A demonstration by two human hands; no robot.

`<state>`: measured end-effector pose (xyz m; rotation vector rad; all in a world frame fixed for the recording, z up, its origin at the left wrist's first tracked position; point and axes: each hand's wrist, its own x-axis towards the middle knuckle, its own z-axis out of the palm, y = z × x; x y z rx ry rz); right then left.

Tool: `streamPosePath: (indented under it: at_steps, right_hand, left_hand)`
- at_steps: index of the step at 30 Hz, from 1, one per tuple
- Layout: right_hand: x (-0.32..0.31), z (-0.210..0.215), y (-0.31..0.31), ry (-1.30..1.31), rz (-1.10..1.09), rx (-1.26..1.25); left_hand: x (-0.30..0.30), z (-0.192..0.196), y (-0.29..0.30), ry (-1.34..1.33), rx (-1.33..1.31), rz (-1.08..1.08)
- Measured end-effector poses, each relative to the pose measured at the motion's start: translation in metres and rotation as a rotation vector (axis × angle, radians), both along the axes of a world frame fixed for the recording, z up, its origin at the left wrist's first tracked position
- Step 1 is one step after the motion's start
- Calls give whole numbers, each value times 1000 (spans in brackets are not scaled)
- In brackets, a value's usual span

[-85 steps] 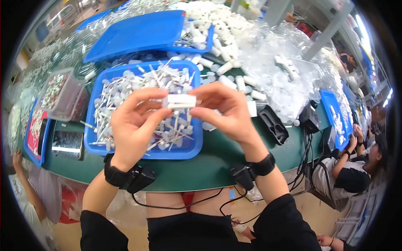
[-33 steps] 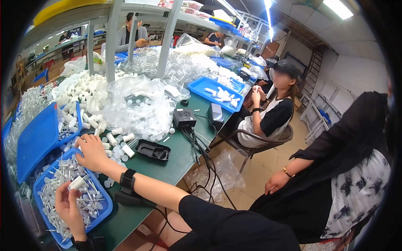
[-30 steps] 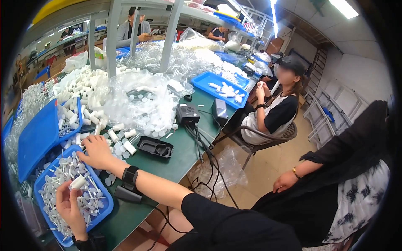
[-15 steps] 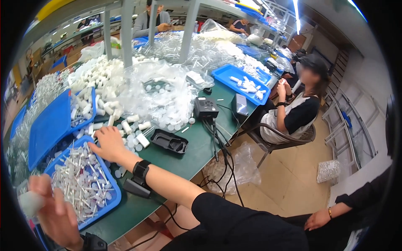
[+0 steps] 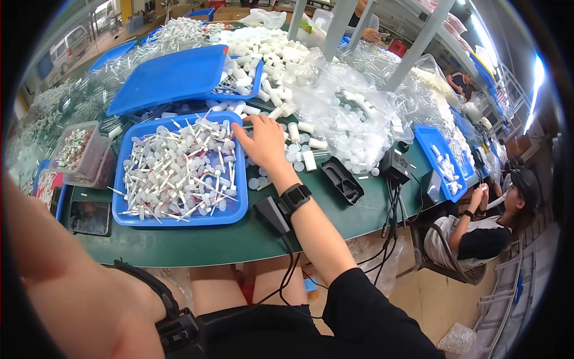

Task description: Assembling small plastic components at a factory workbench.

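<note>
A crowded workshop bench with a green table top [image 5: 239, 239] fills the view, heaped with clear bags of white plastic parts. Half a second ago the view faced down the long bench toward seated co-workers; now it has turned back to the work in front. A blue tray [image 5: 179, 216] full of small white plastic pieces with thin stems [image 5: 173, 173] lies just ahead. The right hand [image 5: 263, 143], which was resting at the tray's far corner, stays there, fingers loosely spread and flat over the rim, touching loose white caps [image 5: 299, 149] beside the tray; it grips nothing visible. The left hand, earlier seen lifting a white piece at the lower left, has dropped out of view; only its forearm and black wrist strap [image 5: 161, 305] show close to the camera, so its grip cannot be told. A second blue tray [image 5: 167, 78] lies tilted behind. A seated person [image 5: 478, 233] works at the right.
</note>
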<state>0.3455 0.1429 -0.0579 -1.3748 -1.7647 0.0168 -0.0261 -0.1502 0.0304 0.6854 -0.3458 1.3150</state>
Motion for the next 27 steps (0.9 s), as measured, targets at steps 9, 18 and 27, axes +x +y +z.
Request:
streamPosePath:
  at_steps: [9,18,27]
  right_hand:
    - [7,0,-5,-21,-24,19]
    - [20,-4,-6,-44,-42,70]
    - [19,43,8,144,-73,-103]
  left_hand:
    - [39,-1,-4,-42,65,-2]
    - [90,25,56,-61,145,-115]
    - [136,56,66,-71,71,-88]
